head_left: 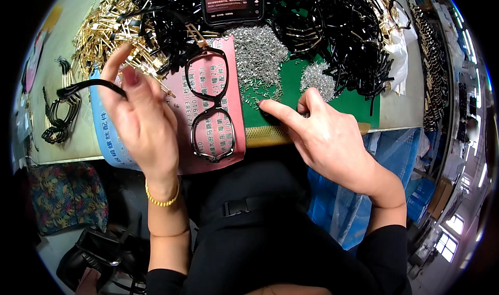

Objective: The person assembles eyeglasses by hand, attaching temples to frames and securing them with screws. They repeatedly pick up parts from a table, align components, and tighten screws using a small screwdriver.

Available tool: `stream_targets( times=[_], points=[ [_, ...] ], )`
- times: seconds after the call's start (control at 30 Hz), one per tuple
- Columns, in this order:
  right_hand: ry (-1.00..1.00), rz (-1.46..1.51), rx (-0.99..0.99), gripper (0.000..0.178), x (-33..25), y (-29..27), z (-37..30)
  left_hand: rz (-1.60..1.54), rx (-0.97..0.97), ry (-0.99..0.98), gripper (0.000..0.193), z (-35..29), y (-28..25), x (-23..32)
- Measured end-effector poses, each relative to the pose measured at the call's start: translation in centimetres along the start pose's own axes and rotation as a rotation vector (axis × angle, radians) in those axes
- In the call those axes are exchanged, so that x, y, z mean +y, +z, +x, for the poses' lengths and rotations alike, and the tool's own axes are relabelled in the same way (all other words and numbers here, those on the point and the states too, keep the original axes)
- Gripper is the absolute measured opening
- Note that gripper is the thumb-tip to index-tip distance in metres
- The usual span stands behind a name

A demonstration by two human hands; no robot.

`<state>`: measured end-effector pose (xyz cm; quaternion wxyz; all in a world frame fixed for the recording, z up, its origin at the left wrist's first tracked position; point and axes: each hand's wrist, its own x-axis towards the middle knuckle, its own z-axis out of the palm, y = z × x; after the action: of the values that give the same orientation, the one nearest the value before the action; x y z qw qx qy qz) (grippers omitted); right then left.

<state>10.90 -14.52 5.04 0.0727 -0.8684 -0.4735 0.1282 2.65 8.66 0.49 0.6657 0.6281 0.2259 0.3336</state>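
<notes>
My left hand [143, 118] is raised over the left side of the table. A black eyeglass temple [88, 87] is held in it, its curved end sticking out to the left. Beside that hand, a black eyeglass frame [224, 105] with clear lenses lies lengthwise on a pink printed sheet [238, 87]. My right hand [327, 134] reaches its index finger to the near edge of a heap of small silver screws [257, 56]. Its other fingers are curled, and a dark bit of something shows between them, too hidden to name.
A pile of gold temple pieces [104, 35] lies back left; black temples [332, 30] heap up back right. Between them stands a phone [231, 4]. A smaller heap of tiny silver parts [318, 79] rests on the green mat [291, 105]. Bundled temples [60, 118] sit far left.
</notes>
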Motion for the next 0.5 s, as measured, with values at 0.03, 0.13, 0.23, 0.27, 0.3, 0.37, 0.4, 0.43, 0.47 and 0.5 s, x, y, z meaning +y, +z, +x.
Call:
stream_targets(
  times=[0.03, 0.13, 0.23, 0.27, 0.3, 0.37, 0.4, 0.43, 0.47, 0.5],
  points=[
    [-0.002, 0.004, -0.005, 0.056, 0.0, 0.1, 0.0, -0.031, 0.023, -0.067, 0.032, -1.0, -0.4, 0.4],
    [0.010, 0.015, -0.014, 0.058, -0.1, 0.1, 0.2, -0.153, -0.009, -0.053, 0.030, -2.9, -2.6, -0.3],
    [0.051, 0.030, -0.014, 0.058, -0.2, -0.1, 0.2, 0.089, 0.076, 0.224, 0.031, -4.0, -4.6, -1.4],
    [0.054, 0.029, -0.016, 0.059, -0.2, -0.1, 0.2, 0.117, 0.057, 0.268, 0.030, -4.3, -5.5, -1.8],
    [0.059, 0.028, -0.019, 0.059, -0.3, -0.1, 0.2, 0.240, 0.079, 0.208, 0.027, -5.1, -6.0, -1.8],
    [0.054, 0.035, -0.009, 0.061, -0.2, 0.1, 0.3, 0.459, -0.027, 0.287, 0.020, -5.5, -7.5, -2.4],
    [0.052, 0.039, -0.004, 0.063, -0.1, 0.2, 0.4, 0.540, -0.037, 0.276, 0.017, -5.6, -7.9, -2.4],
    [0.045, 0.010, 0.003, 0.065, -0.2, 0.3, 0.4, 0.711, -0.066, 0.313, 0.016, -5.4, -8.1, -2.1],
    [0.037, -0.018, 0.010, 0.066, -0.3, 0.4, 0.5, 0.882, -0.095, 0.349, 0.015, -5.2, -8.2, -1.8],
    [0.031, -0.047, 0.017, 0.068, -0.4, 0.5, 0.5, 0.855, -0.074, 0.302, 0.014, -5.5, -8.0, -1.5]
  ],
)
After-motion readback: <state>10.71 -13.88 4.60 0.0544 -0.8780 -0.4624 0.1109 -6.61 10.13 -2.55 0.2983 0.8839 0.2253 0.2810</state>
